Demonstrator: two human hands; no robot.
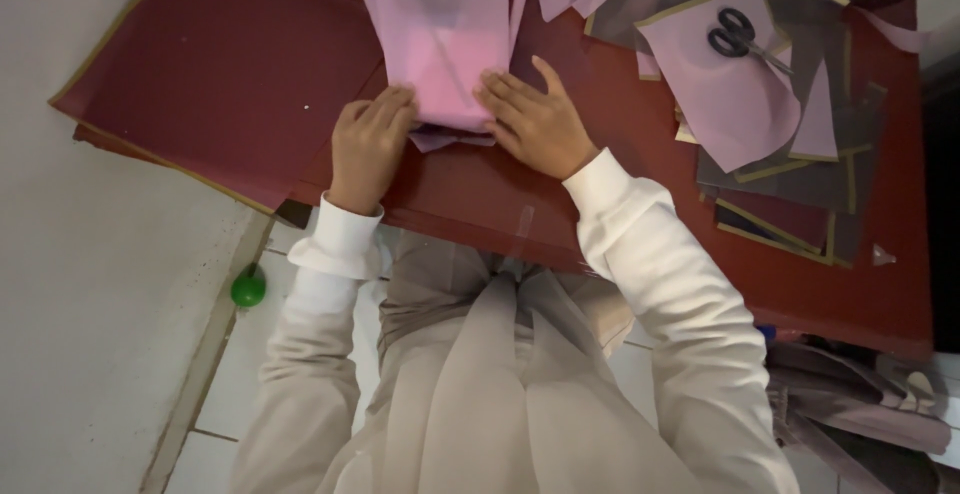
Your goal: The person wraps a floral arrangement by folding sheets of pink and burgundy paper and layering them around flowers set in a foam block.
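Note:
A bouquet wrapped in pink paper (440,34) lies on the dark red table (600,204), its narrow stem end toward me. My left hand (368,144) presses on the lower left of the wrap with curled fingers. My right hand (535,122) lies flat on the lower right of the wrap, fingers spread and thumb raised. Both hands pinch the paper in around the stem end (450,139). Flower heads peek out at the top edge of the view.
A large maroon paper sheet (220,64) hangs over the table's left edge. Stacked pink, grey and maroon sheets (780,144) lie at the right, with black scissors (740,39) on top. A green ball (248,287) sits on the tiled floor.

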